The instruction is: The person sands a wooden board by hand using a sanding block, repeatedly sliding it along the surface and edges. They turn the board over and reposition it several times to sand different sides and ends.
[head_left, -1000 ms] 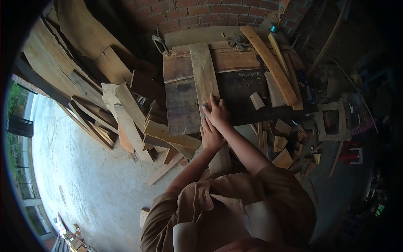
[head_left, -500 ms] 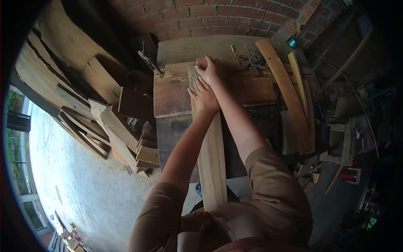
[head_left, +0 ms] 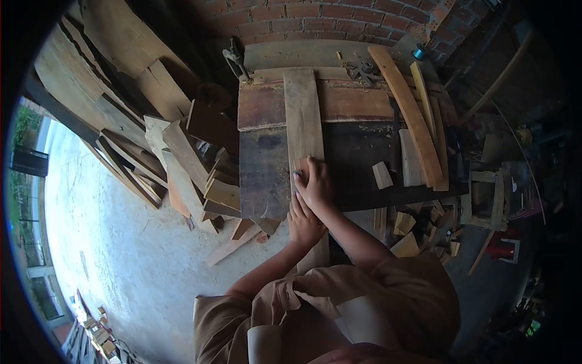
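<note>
A long pale plank lies lengthwise across the dark workbench, its near end hanging over the front edge. My right hand presses palm down on the plank close to the bench's front edge, fingers curled over a small pale piece that I cannot identify. My left hand lies flat on the plank just behind it, fingertips touching the right wrist. Both forearms, in brown sleeves, run along the plank toward me.
A curved wooden slat and thinner strips lie on the bench's right side, with a small block beside them. Stacked offcuts crowd the left of the bench. Scraps litter the floor at right. A brick wall stands behind.
Both hands have slid back along the plank from its far end to the near edge of the bench, arms now bent instead of stretched out.
</note>
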`<state>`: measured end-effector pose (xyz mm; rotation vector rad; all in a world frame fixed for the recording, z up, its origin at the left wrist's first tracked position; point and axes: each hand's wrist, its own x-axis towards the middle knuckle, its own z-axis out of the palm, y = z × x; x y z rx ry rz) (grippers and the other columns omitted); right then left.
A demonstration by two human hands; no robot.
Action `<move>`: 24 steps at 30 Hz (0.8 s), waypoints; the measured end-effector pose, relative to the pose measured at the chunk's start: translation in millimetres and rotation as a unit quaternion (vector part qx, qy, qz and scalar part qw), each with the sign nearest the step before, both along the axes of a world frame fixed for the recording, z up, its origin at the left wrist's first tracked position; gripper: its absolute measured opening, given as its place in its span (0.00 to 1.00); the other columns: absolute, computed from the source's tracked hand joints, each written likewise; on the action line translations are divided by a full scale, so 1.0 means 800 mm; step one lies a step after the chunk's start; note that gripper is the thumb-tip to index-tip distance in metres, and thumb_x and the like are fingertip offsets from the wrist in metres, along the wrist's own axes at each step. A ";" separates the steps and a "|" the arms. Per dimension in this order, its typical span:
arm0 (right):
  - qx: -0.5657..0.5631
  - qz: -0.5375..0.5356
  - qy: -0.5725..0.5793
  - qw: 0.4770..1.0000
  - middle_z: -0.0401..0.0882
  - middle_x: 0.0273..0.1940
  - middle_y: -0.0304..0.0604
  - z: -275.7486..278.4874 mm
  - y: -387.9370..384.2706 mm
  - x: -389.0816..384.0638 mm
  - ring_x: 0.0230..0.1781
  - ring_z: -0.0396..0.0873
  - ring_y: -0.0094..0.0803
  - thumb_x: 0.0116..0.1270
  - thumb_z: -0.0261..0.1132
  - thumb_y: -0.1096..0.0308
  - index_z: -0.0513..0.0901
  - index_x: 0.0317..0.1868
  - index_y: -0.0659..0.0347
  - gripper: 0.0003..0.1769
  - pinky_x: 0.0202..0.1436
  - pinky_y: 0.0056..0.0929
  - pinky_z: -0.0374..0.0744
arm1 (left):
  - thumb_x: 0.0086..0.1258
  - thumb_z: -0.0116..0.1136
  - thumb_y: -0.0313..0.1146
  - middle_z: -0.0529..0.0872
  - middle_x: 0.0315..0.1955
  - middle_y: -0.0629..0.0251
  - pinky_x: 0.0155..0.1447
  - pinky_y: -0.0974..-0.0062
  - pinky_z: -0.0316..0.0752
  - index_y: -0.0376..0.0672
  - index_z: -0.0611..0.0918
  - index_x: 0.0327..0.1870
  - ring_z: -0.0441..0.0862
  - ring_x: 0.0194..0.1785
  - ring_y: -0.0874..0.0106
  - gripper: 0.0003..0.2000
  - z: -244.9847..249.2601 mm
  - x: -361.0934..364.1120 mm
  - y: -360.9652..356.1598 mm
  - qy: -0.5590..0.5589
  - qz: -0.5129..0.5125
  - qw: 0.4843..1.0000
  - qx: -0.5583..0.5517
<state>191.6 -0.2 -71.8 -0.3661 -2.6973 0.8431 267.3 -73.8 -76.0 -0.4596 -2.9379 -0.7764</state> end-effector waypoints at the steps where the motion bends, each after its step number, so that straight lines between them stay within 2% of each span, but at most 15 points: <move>1: -0.003 0.018 0.024 1.000 0.67 0.48 0.53 -0.003 -0.008 0.034 0.43 0.74 0.50 0.54 0.63 0.52 0.64 0.60 0.55 0.35 0.40 0.42 0.77 | 0.54 0.56 0.54 0.58 0.57 0.29 0.61 0.51 0.59 0.20 0.51 0.61 0.60 0.61 0.40 0.47 -0.011 0.034 -0.010 0.018 -0.003 1.000 0.006; 3: 0.010 0.044 0.036 0.998 0.67 0.47 0.53 -0.002 -0.015 0.067 0.43 0.73 0.50 0.54 0.63 0.53 0.64 0.60 0.56 0.35 0.40 0.41 0.77 | 0.53 0.58 0.53 0.58 0.57 0.28 0.61 0.49 0.59 0.19 0.50 0.61 0.60 0.60 0.39 0.48 -0.009 0.064 -0.020 0.034 -0.007 0.999 0.022; 6: -0.004 0.042 0.023 0.999 0.67 0.45 0.54 0.001 -0.012 0.043 0.41 0.73 0.49 0.54 0.63 0.53 0.64 0.59 0.57 0.34 0.38 0.41 0.77 | 0.53 0.59 0.52 0.58 0.56 0.27 0.60 0.50 0.60 0.19 0.52 0.60 0.61 0.60 0.38 0.47 -0.012 0.044 -0.012 0.044 0.008 0.998 0.037; 9: 0.004 0.032 0.039 0.999 0.68 0.42 0.53 0.005 -0.001 -0.024 0.40 0.73 0.48 0.54 0.62 0.53 0.65 0.58 0.56 0.33 0.37 0.42 0.76 | 0.53 0.57 0.54 0.59 0.56 0.28 0.59 0.51 0.60 0.19 0.53 0.60 0.62 0.58 0.39 0.47 -0.015 -0.022 0.000 0.079 0.019 0.996 0.037; 13: 0.017 0.008 0.065 0.998 0.69 0.40 0.53 0.010 0.022 -0.156 0.40 0.73 0.47 0.54 0.62 0.52 0.68 0.56 0.57 0.31 0.38 0.40 0.75 | 0.55 0.53 0.54 0.56 0.58 0.27 0.63 0.53 0.56 0.19 0.50 0.61 0.59 0.60 0.39 0.47 -0.004 -0.155 0.023 0.066 0.005 0.997 0.027; 14: 0.016 0.005 0.041 0.999 0.69 0.39 0.54 0.018 0.030 -0.193 0.40 0.72 0.47 0.54 0.62 0.52 0.69 0.56 0.57 0.31 0.41 0.40 0.74 | 0.56 0.53 0.53 0.56 0.58 0.27 0.63 0.53 0.57 0.19 0.50 0.61 0.59 0.60 0.39 0.46 -0.001 -0.193 0.031 0.078 0.007 0.996 0.031; 17: 0.033 -0.001 0.071 0.997 0.71 0.40 0.56 0.009 0.053 -0.311 0.41 0.73 0.48 0.53 0.62 0.49 0.70 0.56 0.56 0.32 0.45 0.42 0.72 | 0.57 0.52 0.51 0.57 0.57 0.27 0.62 0.54 0.58 0.18 0.51 0.60 0.60 0.60 0.39 0.44 0.003 -0.302 0.058 0.102 0.023 0.994 0.028; 18: 0.042 0.012 0.033 0.998 0.72 0.41 0.57 0.019 0.057 -0.338 0.42 0.73 0.49 0.53 0.61 0.48 0.70 0.56 0.56 0.32 0.46 0.43 0.72 | 0.58 0.52 0.49 0.57 0.57 0.28 0.62 0.54 0.59 0.18 0.52 0.60 0.61 0.59 0.39 0.42 0.004 -0.328 0.065 0.099 0.038 0.994 0.014; 19: 0.050 0.024 -0.007 0.998 0.72 0.41 0.57 0.020 0.059 -0.355 0.43 0.73 0.49 0.53 0.61 0.47 0.70 0.56 0.56 0.33 0.46 0.43 0.72 | 0.58 0.52 0.49 0.57 0.57 0.28 0.62 0.54 0.59 0.18 0.52 0.60 0.61 0.59 0.39 0.42 -0.001 -0.343 0.067 0.098 0.040 0.994 0.010; 23: 0.056 0.026 -0.001 0.998 0.72 0.41 0.58 0.019 0.056 -0.355 0.45 0.73 0.49 0.53 0.60 0.46 0.70 0.57 0.55 0.33 0.47 0.44 0.72 | 0.58 0.52 0.48 0.58 0.57 0.29 0.63 0.56 0.59 0.19 0.52 0.60 0.61 0.59 0.40 0.41 0.006 -0.348 0.066 0.077 0.048 0.996 0.020; 24: 0.065 -0.006 0.021 0.998 0.72 0.41 0.58 0.016 0.051 -0.348 0.44 0.73 0.50 0.53 0.60 0.46 0.70 0.57 0.54 0.33 0.48 0.43 0.72 | 0.58 0.51 0.48 0.58 0.57 0.30 0.63 0.56 0.58 0.18 0.52 0.60 0.61 0.59 0.41 0.41 0.007 -0.344 0.063 0.066 0.039 0.997 0.026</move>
